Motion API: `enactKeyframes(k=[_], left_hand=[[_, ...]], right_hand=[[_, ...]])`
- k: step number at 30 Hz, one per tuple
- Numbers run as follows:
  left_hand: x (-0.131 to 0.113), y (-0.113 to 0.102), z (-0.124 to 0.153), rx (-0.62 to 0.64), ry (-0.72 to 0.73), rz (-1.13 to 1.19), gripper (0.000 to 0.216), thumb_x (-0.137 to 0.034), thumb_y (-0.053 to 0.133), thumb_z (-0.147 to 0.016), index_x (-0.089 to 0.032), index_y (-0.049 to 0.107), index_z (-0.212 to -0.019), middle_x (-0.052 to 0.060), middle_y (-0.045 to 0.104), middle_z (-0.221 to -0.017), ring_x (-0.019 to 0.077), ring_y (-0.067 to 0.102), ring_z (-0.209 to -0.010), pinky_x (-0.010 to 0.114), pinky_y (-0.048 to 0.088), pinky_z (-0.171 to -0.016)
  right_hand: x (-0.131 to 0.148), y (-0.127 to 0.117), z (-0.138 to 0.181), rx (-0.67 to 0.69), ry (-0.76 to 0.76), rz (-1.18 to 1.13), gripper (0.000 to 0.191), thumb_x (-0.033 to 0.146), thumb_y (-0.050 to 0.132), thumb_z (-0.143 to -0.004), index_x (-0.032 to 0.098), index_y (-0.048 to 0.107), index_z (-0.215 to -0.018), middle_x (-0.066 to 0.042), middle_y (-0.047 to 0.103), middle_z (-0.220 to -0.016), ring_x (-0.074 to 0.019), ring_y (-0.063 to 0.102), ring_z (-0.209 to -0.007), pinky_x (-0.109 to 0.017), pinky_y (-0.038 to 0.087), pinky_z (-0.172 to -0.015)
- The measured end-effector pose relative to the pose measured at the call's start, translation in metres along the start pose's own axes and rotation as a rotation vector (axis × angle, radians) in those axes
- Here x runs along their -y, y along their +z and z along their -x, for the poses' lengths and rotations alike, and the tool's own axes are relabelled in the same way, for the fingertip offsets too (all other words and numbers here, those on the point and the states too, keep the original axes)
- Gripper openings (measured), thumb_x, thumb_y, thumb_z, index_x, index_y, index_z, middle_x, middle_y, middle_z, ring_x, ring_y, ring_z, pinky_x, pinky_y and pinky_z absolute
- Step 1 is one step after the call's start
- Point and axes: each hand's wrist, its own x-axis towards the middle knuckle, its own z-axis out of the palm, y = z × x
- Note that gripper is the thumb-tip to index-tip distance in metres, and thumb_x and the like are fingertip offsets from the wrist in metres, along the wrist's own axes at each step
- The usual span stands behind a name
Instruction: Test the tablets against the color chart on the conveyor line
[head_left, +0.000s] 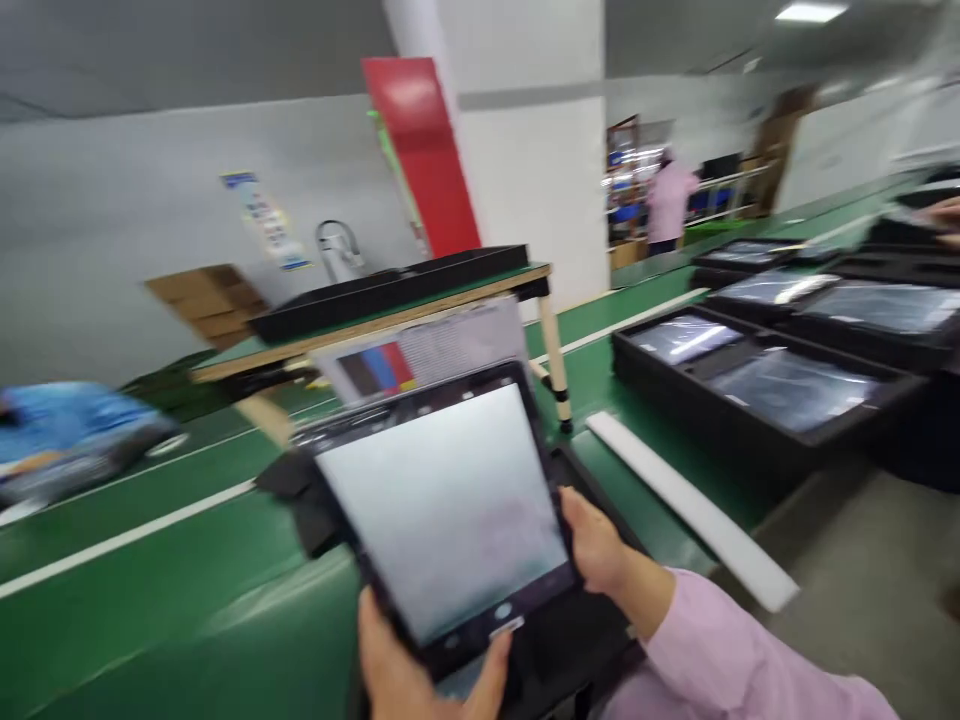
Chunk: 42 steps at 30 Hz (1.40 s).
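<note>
We hold a lit tablet (446, 505), our left hand (420, 675) gripping its lower left corner, our right hand (600, 545) clasping its side, at a green worktop (150, 580)

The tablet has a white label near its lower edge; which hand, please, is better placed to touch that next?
Probably the left hand: one of its digits lies beside the white label, while the right hand grips the right edge of the tablet, farther away.
</note>
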Motion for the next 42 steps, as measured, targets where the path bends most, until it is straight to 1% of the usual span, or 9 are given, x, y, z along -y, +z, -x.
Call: enactKeyframes(k=[3,6,10,13,17,21,29,33,42], left_hand=[[-0.013,-0.004,0.008,-0.026,0.026,-0.179,0.107,-0.056,0.068,-0.077,-0.013,0.011,-0.157,0.025,0.034,-0.153,0.0417,0.038,-0.140,0.058,0.040,-0.110],[-0.016,-0.003,0.011,-0.046,0.086,-0.251,0.105,-0.053,0.067,-0.080,-0.015,0.007,-0.158,0.026,0.035,-0.151,0.0404,0.045,-0.136,0.053,0.050,-0.100],[-0.013,-0.002,0.015,-0.059,0.137,-0.262,0.105,-0.049,0.066,-0.081,-0.015,0.003,-0.158,0.027,0.036,-0.148,0.0394,0.053,-0.127,0.050,0.056,-0.090],[-0.013,-0.001,0.017,-0.058,0.101,-0.267,0.106,-0.045,0.067,-0.080,-0.015,0.003,-0.157,0.028,0.036,-0.149,0.0392,0.053,-0.127,0.050,0.056,-0.090],[-0.014,0.002,0.019,-0.066,0.041,-0.255,0.109,-0.046,0.070,-0.077,-0.014,0.004,-0.157,0.028,0.034,-0.151,0.0401,0.050,-0.130,0.051,0.054,-0.093],[-0.013,0.004,0.020,-0.090,0.037,-0.250,0.109,-0.049,0.069,-0.077,-0.014,0.003,-0.157,0.027,0.034,-0.150,0.0417,0.048,-0.131,0.054,0.054,-0.092],[-0.012,0.004,0.020,-0.075,0.045,-0.236,0.108,-0.053,0.067,-0.079,-0.014,0.002,-0.157,0.029,0.034,-0.148,0.0423,0.047,-0.132,0.053,0.053,-0.093],[-0.011,0.006,0.019,-0.099,0.058,-0.248,0.105,-0.055,0.063,-0.083,-0.013,0.003,-0.157,0.029,0.035,-0.147,0.0419,0.047,-0.132,0.053,0.053,-0.093],[-0.010,0.004,0.022,-0.082,0.043,-0.252,0.116,-0.061,0.069,-0.077,-0.013,0.000,-0.157,0.030,0.031,-0.152,0.0422,0.050,-0.130,0.053,0.052,-0.094]], right_hand=[[-0.002,-0.003,-0.001,0.034,0.123,-0.056,0.063,0.080,0.068,-0.067,0.020,0.074,-0.082,-0.009,0.076,-0.081,-0.0308,0.072,-0.091,-0.052,0.054,-0.095],[-0.002,-0.008,-0.002,0.053,0.213,-0.076,0.064,0.080,0.071,-0.064,0.018,0.075,-0.082,-0.011,0.076,-0.080,-0.0328,0.073,-0.091,-0.053,0.055,-0.093],[-0.008,-0.017,-0.003,0.005,0.246,-0.079,0.064,0.079,0.074,-0.061,0.021,0.076,-0.089,-0.010,0.077,-0.092,-0.0325,0.071,-0.099,-0.051,0.054,-0.095],[-0.012,-0.021,-0.003,-0.054,0.241,-0.058,0.065,0.079,0.073,-0.062,0.024,0.076,-0.097,-0.009,0.076,-0.102,-0.0316,0.070,-0.104,-0.050,0.054,-0.096],[-0.010,-0.018,-0.004,-0.028,0.250,-0.041,0.066,0.080,0.073,-0.060,0.024,0.076,-0.094,-0.010,0.077,-0.097,-0.0346,0.067,-0.110,-0.054,0.050,-0.101],[-0.010,-0.016,-0.004,-0.035,0.211,0.000,0.067,0.082,0.071,-0.060,0.024,0.076,-0.092,-0.010,0.077,-0.096,-0.0341,0.067,-0.111,-0.052,0.051,-0.101],[-0.018,-0.028,-0.004,-0.028,0.210,0.053,0.071,0.083,0.065,-0.067,0.022,0.074,-0.102,-0.014,0.074,-0.108,-0.0356,0.064,-0.116,-0.054,0.051,-0.100],[-0.020,-0.027,-0.004,-0.047,0.205,0.039,0.071,0.082,0.068,-0.065,0.022,0.074,-0.102,-0.013,0.074,-0.109,-0.0345,0.067,-0.110,-0.052,0.055,-0.096],[-0.021,-0.029,-0.004,-0.055,0.206,0.034,0.070,0.081,0.070,-0.064,0.024,0.074,-0.105,-0.010,0.073,-0.115,-0.0332,0.068,-0.109,-0.051,0.056,-0.095]])
